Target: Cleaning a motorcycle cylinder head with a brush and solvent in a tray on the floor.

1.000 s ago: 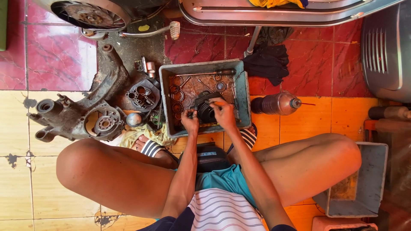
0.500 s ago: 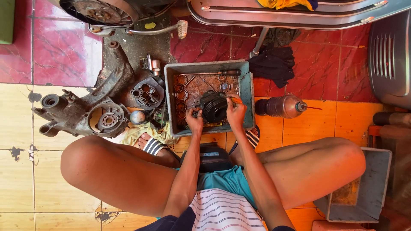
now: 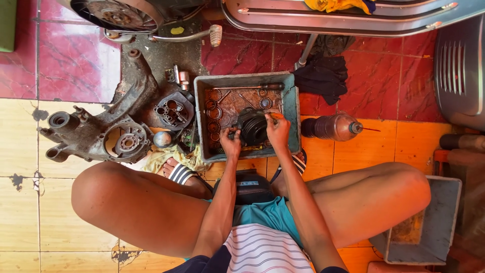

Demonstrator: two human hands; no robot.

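Since a second ago my hands have drawn the black round engine part (image 3: 254,127) toward the near edge of the grey tray (image 3: 292,114). My left hand (image 3: 231,142) grips its left rim; my right hand (image 3: 277,129), pinching a small brush, rests against its right side. It looks heavy, rigid, greasy; best held by the rim.

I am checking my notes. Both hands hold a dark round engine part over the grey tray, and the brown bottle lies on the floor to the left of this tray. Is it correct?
Not quite. In the head view the brown bottle lies to the right of the grey tray, not the left. The rest holds: left hand and right hand both hold the dark round engine part over the tray.
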